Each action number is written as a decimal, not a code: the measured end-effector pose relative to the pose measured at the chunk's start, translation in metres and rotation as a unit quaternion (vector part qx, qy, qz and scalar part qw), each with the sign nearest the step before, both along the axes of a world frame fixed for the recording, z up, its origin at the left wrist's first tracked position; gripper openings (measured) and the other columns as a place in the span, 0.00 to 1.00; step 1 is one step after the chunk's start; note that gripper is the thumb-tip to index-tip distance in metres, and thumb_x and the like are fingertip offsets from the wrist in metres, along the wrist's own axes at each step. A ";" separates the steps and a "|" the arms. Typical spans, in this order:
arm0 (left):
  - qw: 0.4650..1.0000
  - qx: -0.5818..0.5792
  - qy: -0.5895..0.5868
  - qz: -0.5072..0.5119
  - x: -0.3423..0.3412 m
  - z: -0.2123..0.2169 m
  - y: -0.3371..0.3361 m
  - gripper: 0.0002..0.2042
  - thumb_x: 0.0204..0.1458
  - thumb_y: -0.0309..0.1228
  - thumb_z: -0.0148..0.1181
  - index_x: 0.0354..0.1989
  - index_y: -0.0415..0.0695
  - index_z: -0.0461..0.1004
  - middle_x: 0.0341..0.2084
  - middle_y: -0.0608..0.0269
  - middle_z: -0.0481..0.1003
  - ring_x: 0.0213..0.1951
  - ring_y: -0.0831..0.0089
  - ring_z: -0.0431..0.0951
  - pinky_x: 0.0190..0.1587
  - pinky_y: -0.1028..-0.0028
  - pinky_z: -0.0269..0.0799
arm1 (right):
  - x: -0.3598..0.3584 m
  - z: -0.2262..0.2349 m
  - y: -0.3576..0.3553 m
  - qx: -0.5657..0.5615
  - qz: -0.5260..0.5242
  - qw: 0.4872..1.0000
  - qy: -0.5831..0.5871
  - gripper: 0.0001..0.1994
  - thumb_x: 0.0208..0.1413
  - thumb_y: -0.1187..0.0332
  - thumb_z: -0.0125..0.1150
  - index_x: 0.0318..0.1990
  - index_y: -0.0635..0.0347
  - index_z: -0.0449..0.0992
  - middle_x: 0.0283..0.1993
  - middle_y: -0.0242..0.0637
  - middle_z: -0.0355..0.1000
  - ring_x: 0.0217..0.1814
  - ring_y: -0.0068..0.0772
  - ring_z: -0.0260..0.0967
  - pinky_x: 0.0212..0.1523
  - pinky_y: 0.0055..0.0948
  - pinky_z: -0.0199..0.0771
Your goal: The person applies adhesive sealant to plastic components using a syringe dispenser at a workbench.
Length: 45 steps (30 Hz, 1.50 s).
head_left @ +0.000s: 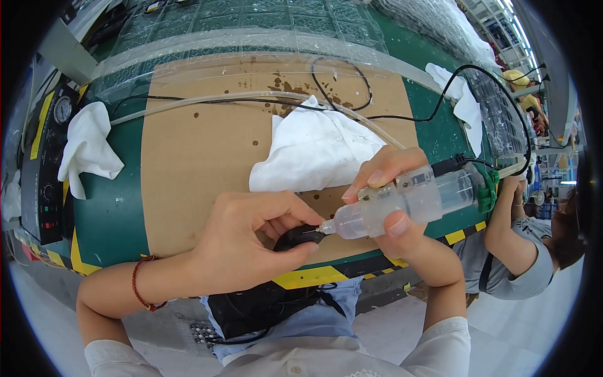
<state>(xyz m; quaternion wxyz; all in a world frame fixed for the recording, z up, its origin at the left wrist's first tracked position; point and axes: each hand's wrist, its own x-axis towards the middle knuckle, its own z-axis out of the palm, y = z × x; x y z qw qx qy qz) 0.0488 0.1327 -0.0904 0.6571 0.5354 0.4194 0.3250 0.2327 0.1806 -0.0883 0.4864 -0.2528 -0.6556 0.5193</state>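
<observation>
Syringe grasped in the right hand points its needle at a black part pinched in the left hand over the worktop. Seemingly light and stiff, the syringe likely handles best by the barrel.

Brown rectangular cardboard sheet on green desk; crumpled white cloth on sheet, behind translucent cylindrical plastic syringe; black boxy controller left of sheet; clear plastic trays behind sheet.
</observation>
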 end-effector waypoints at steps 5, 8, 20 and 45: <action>1.000 0.000 -0.009 0.003 0.000 -0.001 0.001 0.11 0.40 0.16 0.58 0.34 0.33 0.68 0.32 0.58 0.72 0.37 0.78 0.71 0.41 0.80 0.67 | 0.001 0.004 0.000 -0.017 -0.013 1.000 -0.003 0.23 0.41 0.47 0.56 0.34 0.56 0.59 0.27 0.35 0.59 0.23 0.26 0.64 0.24 0.20 0.63; 1.000 -0.006 -0.003 0.002 0.001 0.001 0.001 0.10 0.40 0.16 0.58 0.34 0.33 0.69 0.31 0.58 0.72 0.37 0.78 0.71 0.40 0.81 0.67 | 0.003 0.005 0.001 -0.012 -0.011 1.000 -0.008 0.23 0.41 0.47 0.56 0.33 0.57 0.59 0.27 0.35 0.59 0.24 0.26 0.64 0.24 0.20 0.63; 0.996 0.066 -0.013 0.065 0.004 -0.008 0.000 0.09 0.37 0.23 0.61 0.30 0.38 0.72 0.20 0.64 0.74 0.22 0.85 0.71 0.24 0.85 0.67 | 0.006 0.008 0.001 -0.035 -0.025 0.999 -0.015 0.24 0.41 0.47 0.56 0.34 0.57 0.59 0.28 0.37 0.59 0.25 0.25 0.63 0.26 0.19 0.62; 0.997 0.030 -0.024 0.070 0.003 -0.001 0.001 0.09 0.38 0.24 0.62 0.27 0.37 0.69 0.22 0.62 0.74 0.24 0.83 0.73 0.26 0.85 0.68 | 0.003 0.002 0.001 0.042 -0.034 0.998 -0.025 0.24 0.42 0.46 0.54 0.34 0.58 0.59 0.28 0.37 0.58 0.23 0.27 0.64 0.24 0.20 0.63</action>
